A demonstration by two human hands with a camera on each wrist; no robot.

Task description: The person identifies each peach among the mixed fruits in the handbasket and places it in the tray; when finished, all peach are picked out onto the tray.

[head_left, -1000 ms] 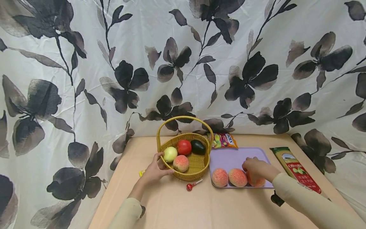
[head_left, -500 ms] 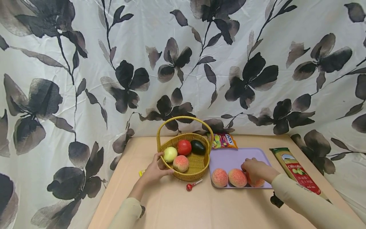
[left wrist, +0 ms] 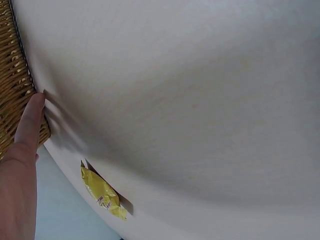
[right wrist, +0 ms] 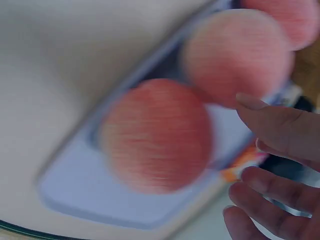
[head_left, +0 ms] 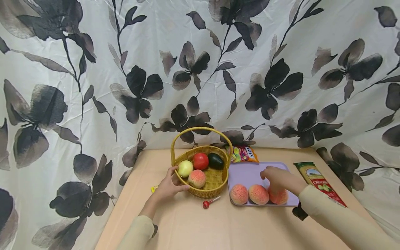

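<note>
At the left side of a yellow wicker basket (head_left: 214,191), my left hand (head_left: 168,185) holds the rim and wall, with one finger (left wrist: 31,120) along the outside. The basket holds a pale green apple (head_left: 185,168), a red fruit (head_left: 200,161), a dark green avocado (head_left: 215,161) and a peach (head_left: 197,178). My right hand (head_left: 279,178) is above a purple tray (head_left: 245,172), fingers relaxed and holding nothing. Under it lies a peach (right wrist: 160,137), apart from the fingers. Beside that are a middle peach (head_left: 258,194) and a left peach (head_left: 239,194).
A red lollipop (head_left: 206,204) lies in front of the basket. A yellow wrapped item (left wrist: 102,192) is left of it. A colourful candy bag (head_left: 244,154) stands behind the tray, and an Olivoila packet (head_left: 318,180) lies to its right. A floral curtain (head_left: 200,69) hangs behind.
My right hand has let go of the rightmost peach and risen a little up and left, so more of that peach shows. The left hand stays at the basket.
</note>
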